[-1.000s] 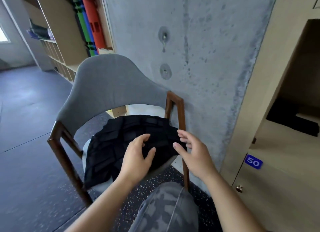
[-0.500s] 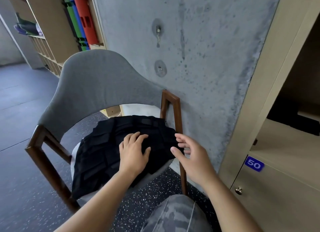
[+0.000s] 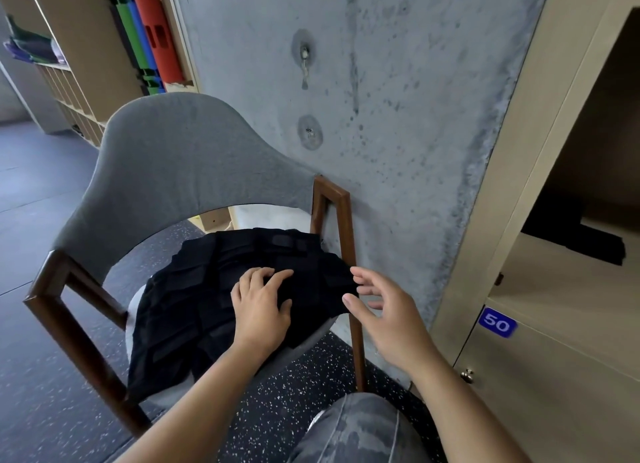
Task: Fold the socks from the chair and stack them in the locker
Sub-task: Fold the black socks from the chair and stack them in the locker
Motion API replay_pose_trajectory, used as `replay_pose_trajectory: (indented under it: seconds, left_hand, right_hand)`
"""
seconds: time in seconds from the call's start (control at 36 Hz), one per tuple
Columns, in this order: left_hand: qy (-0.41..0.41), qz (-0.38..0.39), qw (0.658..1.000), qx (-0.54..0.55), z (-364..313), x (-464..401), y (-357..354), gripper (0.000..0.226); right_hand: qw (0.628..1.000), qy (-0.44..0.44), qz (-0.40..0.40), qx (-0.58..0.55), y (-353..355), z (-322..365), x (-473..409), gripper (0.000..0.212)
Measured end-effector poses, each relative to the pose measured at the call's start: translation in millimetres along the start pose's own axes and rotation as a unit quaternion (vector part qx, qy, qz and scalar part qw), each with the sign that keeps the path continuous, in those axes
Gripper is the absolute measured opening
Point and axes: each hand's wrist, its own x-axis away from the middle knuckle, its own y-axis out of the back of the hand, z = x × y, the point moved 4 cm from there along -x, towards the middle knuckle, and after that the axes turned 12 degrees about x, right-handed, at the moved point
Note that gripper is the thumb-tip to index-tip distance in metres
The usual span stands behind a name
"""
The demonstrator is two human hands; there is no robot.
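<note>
Left hand [image 3: 259, 310] flat, right hand [image 3: 384, 320] seemingly loosely spread.

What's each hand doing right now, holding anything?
Left hand: open, fingers resting on the black socks on the chair, gripping nothing.
Right hand: open, fingers spread at the pile's right edge, holding nothing.

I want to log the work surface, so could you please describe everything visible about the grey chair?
The grey fabric-backed chair with a dark brown wooden frame stands upright on the speckled dark floor, its right post next to the concrete wall. Its curved backrest leaves an open gap above the pale seat. A spread of black socks covers most of the seat. The left hand rests on the socks; the right hand hovers by the right post.
</note>
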Motion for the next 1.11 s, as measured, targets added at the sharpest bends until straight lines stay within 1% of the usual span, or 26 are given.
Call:
replay_pose_trajectory:
  seconds: [0.19, 0.81, 1.11]
  left_hand:
    - [-0.017, -0.003, 1.0, 0.001, -2.9, 0.8, -0.8, 0.056]
    - [-0.005, 0.02, 1.0, -0.015, -3.5, 0.2, 6.6, 0.052]
    - [-0.023, 0.009, 0.999, 0.03, -3.0, 2.3, 12.5, 0.045]
  right_hand:
    - [1.0, -0.001, -0.003, -0.004, 4.7, -1.2, 1.7, 0.045]
    - [1.0, -0.016, 0.004, -0.011, 3.0, -5.1, 0.1, 0.044]
    - [1.0, -0.017, 0.007, -0.012, 2.4, -5.4, 1.4, 0.043]
